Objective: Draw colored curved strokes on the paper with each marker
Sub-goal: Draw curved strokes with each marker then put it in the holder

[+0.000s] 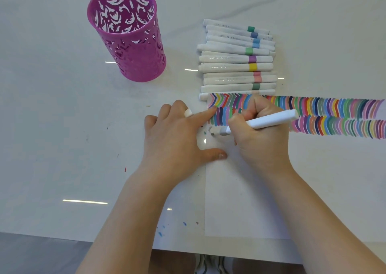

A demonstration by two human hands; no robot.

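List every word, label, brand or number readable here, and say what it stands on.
No text can be read.
Faint grey print runs along several barrels in the row of markers: too blurred to read.
On the marker in the right hand, the cap pinched in the left hand, the paper and the purple cup: no writing visible.

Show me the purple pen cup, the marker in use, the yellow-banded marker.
purple pen cup [144, 64]: head view, outer wall.
marker in use [269, 120]: head view, white barrel.
yellow-banded marker [252, 67]: head view, yellow band.
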